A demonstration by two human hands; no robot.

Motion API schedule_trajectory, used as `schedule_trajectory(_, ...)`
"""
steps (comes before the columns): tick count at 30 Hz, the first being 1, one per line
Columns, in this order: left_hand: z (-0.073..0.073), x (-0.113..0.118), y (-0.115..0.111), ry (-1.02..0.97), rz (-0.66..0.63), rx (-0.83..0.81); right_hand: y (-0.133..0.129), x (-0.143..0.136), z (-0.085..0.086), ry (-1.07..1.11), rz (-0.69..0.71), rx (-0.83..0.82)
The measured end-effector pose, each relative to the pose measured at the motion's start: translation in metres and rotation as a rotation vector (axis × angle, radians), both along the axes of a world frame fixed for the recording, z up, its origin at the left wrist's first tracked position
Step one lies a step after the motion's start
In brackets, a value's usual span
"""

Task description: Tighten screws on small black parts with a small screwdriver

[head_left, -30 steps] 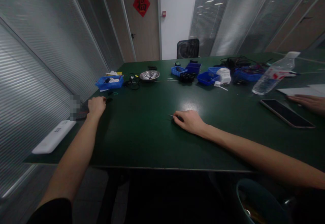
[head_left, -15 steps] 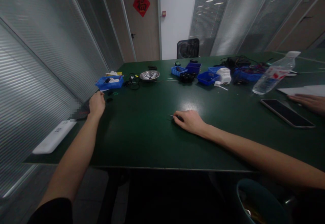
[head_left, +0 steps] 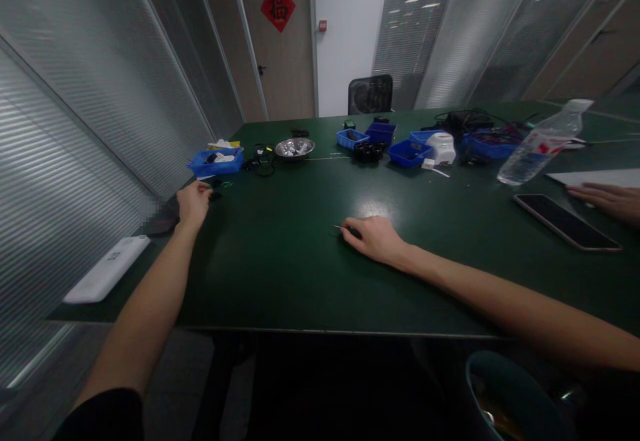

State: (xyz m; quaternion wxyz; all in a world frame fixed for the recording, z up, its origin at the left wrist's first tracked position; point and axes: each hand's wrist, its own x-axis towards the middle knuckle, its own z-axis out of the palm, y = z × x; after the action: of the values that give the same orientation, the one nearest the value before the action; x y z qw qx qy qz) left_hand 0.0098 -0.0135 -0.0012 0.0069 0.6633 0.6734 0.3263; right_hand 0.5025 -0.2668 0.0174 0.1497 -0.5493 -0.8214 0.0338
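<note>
My left hand (head_left: 193, 205) is over the left side of the green table (head_left: 280, 254), its fingers bent together beside small dark pieces (head_left: 215, 196); whether anything is between them is too small to tell. Just beyond it sits a blue tray (head_left: 216, 163) with white and dark items. My right hand (head_left: 373, 237) rests on the table near the middle, closed around a small dark tool (head_left: 355, 232) with a thin metal tip pointing left. A metal bowl (head_left: 295, 149) with small pale items stands farther back.
A white box (head_left: 107, 271) lies at the left edge. To the right are a phone (head_left: 565, 222), a tilted plastic bottle (head_left: 543, 144) and another person's hand (head_left: 607, 201). Blue bins (head_left: 410, 154) and cables stand farther back. A bin (head_left: 515, 394) is below the table edge.
My left hand has shifted slightly right, and its fingertips now reach toward the small dark pieces. My right hand has stayed in place with the tool.
</note>
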Motion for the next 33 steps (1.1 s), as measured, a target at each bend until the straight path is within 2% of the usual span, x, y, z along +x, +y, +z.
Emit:
schedule_trajectory(8,0.000,0.003,-0.002,0.067,-0.027,0.031,0.000,0.000,-0.002,0.006,-0.015,0.000)
schedule_trajectory(12,0.005,0.007,-0.007,0.126,0.003,0.065,0.000,-0.001,-0.001,0.010,-0.013,0.001)
schedule_trajectory(17,0.007,0.010,-0.013,0.062,-0.025,0.054,0.000,-0.001,0.001,0.024,0.003,-0.009)
schedule_trajectory(22,0.005,0.008,-0.010,0.026,-0.023,0.046,-0.001,0.000,0.002,0.021,0.000,0.001)
schedule_trajectory(33,0.003,0.005,-0.004,0.142,0.007,0.007,0.001,0.000,-0.002,-0.001,-0.015,0.011)
